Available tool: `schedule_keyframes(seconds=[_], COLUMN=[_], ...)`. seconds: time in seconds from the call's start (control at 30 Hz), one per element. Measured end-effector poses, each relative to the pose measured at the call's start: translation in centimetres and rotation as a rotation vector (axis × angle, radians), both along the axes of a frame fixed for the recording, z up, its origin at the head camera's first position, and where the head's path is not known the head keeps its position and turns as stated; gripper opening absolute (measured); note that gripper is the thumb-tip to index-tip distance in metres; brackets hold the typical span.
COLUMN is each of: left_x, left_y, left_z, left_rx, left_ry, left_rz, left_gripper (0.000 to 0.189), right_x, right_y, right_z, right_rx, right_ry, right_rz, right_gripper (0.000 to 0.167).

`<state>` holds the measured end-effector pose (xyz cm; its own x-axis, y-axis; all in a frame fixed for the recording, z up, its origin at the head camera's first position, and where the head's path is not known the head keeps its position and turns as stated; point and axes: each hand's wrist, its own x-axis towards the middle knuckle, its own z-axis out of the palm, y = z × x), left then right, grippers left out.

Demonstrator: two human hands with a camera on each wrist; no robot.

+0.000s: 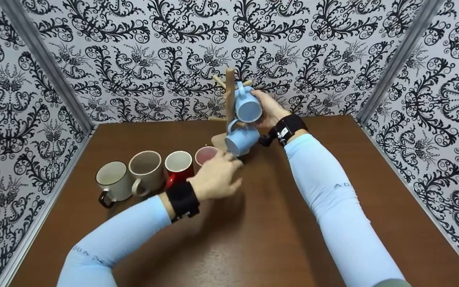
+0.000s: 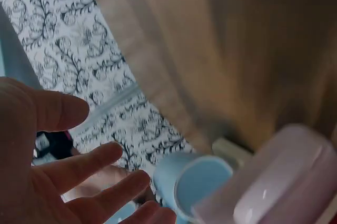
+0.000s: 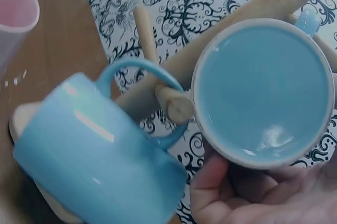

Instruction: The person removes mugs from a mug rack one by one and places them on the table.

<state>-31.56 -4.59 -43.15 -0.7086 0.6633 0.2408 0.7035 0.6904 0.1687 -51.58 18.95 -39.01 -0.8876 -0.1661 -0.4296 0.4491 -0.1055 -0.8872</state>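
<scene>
My right hand point(image 1: 268, 108) grips a light blue mug point(image 1: 248, 108) high on the wooden mug tree point(image 1: 230, 81), its handle toward the post. In the right wrist view that mug's round base faces the camera, with fingers point(image 3: 210, 182) beneath its edge. Just below, a second light blue mug point(image 1: 242, 139) hangs tilted, its handle looped over a peg point(image 3: 176, 105). My left hand point(image 1: 218, 175) is over the table beside a pink mug point(image 1: 205, 153), which it partly hides. Its fingers point(image 2: 95, 169) are spread and hold nothing.
Left of the pink mug stand a red mug point(image 1: 179, 171) with a white inside, a beige mug point(image 1: 148, 173) and a whitish mug point(image 1: 114, 181) with a dark handle. The brown table point(image 1: 269, 223) is bordered by patterned walls point(image 1: 189, 52) at the back and sides.
</scene>
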Motion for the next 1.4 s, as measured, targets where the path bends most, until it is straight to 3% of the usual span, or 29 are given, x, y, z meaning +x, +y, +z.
schedule_keyframes(seconds=[0.13,0.3,0.4,0.6,0.73,0.9,1.17,1.4], left_x=[1.2,2.2,2.5,3.4,3.9,4.2,4.5,4.7], left_y=[0.1,0.3,0.3,0.0,-0.2,-0.3,-0.8,-0.8], left_z=[-1.0,-2.2,-3.2,-5.1,-6.1,-6.9,-6.9,-7.0], left_rx=[-0.049,-0.136,-0.174,-0.211,-0.244,-0.265,-0.243,-0.258], left_ry=[0.061,0.189,0.245,0.259,0.233,0.204,0.231,0.218], left_rz=[-0.035,-0.033,-0.066,-0.156,-0.197,-0.197,-0.194,-0.187], left_gripper=[0.039,0.032,0.027,0.021,0.019,0.019,0.015,0.017], right_x=[1.0,2.6,2.7,2.4,2.3,2.0,1.5,1.2], right_y=[-0.7,-1.7,-1.9,-1.9,-2.1,-2.4,-2.7,-2.6], right_z=[0.3,1.3,1.5,1.5,1.5,1.3,1.1,1.0], right_rx=[-0.049,-0.277,-0.404,-0.573,-0.613,-0.579,-0.576,-0.596], right_ry=[-0.005,-0.070,-0.127,-0.179,-0.186,-0.152,-0.171,-0.175], right_rz=[-0.018,-0.083,-0.128,-0.152,-0.160,-0.147,-0.176,-0.184], right_gripper=[0.072,0.063,0.060,0.064,0.067,0.067,0.073,0.065])
